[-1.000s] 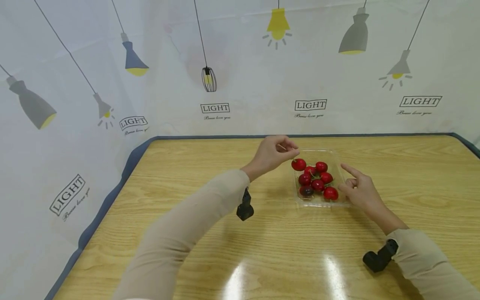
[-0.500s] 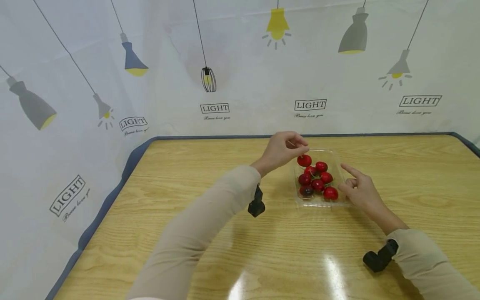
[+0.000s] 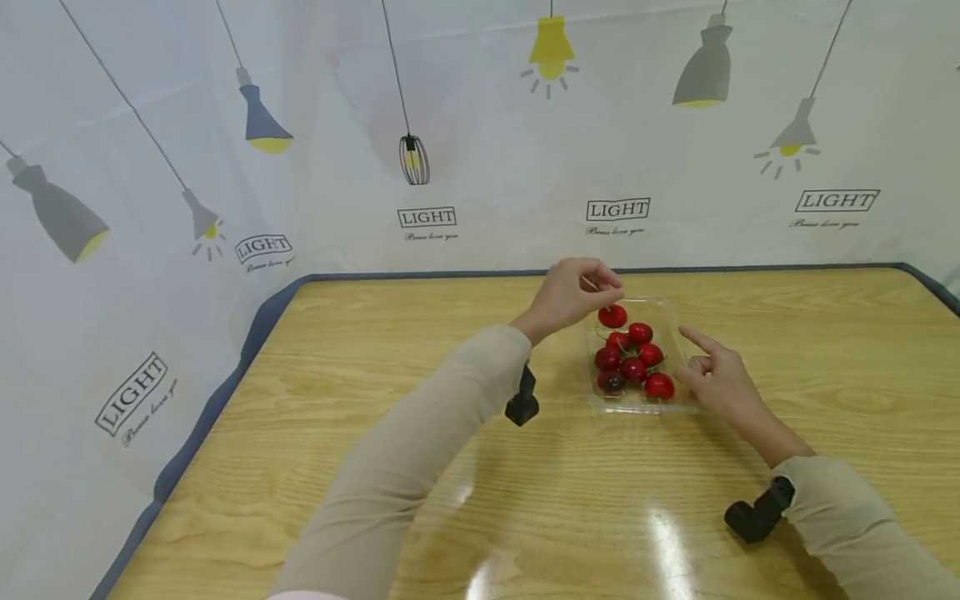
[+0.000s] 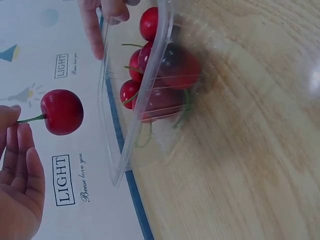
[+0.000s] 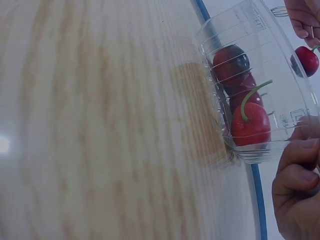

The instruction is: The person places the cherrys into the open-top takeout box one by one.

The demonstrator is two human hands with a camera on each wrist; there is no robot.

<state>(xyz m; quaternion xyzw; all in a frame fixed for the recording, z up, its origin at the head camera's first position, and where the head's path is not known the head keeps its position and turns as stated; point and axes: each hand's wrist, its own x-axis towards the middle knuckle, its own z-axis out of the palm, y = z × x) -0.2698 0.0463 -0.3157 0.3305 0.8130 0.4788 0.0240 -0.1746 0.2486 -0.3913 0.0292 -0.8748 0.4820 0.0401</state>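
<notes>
In the head view my left hand (image 3: 573, 292) is at the far left corner of a clear plastic container (image 3: 630, 408). Its thumb and finger pinch the green stem of a cherry (image 4: 62, 112), which hangs above the container, apart from the other fruit. Several red and dark red cherries (image 3: 633, 369), some with stems, lie inside the container. At the container's right side, my right hand (image 3: 723, 383) grips the rim near the thumb, its index finger pointing away along the edge. The right wrist view shows that hand (image 5: 300, 185) only partly, at the frame's edge.
The container stands on a wood-grain table (image 3: 360, 375), towards its far edge. Behind the table hangs a pale cloth (image 3: 510, 167) printed with lamps and lettering. A black wrist camera (image 3: 522, 400) sits below the left wrist, another (image 3: 757, 512) by the right.
My left hand has moved right and away, carrying the cherry from the container's left edge to over its far left corner. The right hand and the container have stayed put.
</notes>
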